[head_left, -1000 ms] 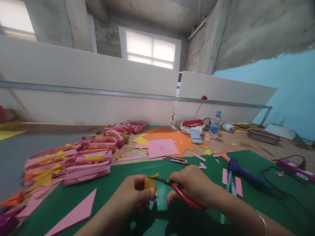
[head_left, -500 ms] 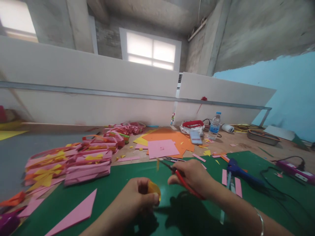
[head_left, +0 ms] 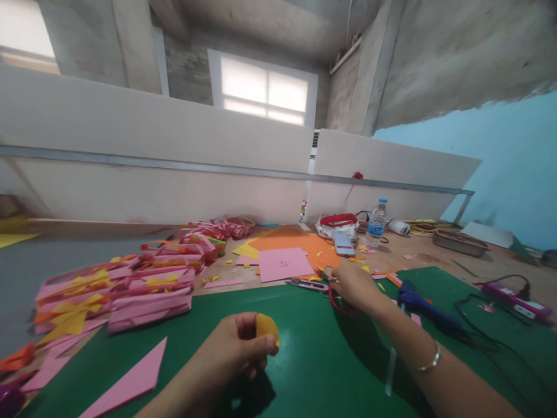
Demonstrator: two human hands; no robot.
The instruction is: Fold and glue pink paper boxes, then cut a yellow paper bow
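My left hand (head_left: 232, 345) is over the green mat, thumb and fingers pinching a small rounded yellow paper piece (head_left: 266, 328). Farther off, at the mat's back edge, my right hand (head_left: 355, 284) is closed on red-handled scissors (head_left: 338, 305). Their blades point left toward the orange sheets, partly covered by my fingers. Just left of the scissors lies a pink-and-grey utility knife (head_left: 310, 284). Behind it, a square pink sheet (head_left: 285, 264) rests on orange sheets (head_left: 322, 247).
Pink folded paper bags (head_left: 150, 305) with yellow bows are heaped at the left. A pink triangle (head_left: 134, 377) lies on the green mat (head_left: 313, 371). To the right are a blue glue gun (head_left: 424, 307) with its cord, a purple power strip (head_left: 517, 299) and a water bottle (head_left: 376, 223).
My right hand has moved away from my left with the scissors, forward to the mat's back edge. A yellow sliver at the blade tips no longer shows there. My left hand keeps the yellow piece.
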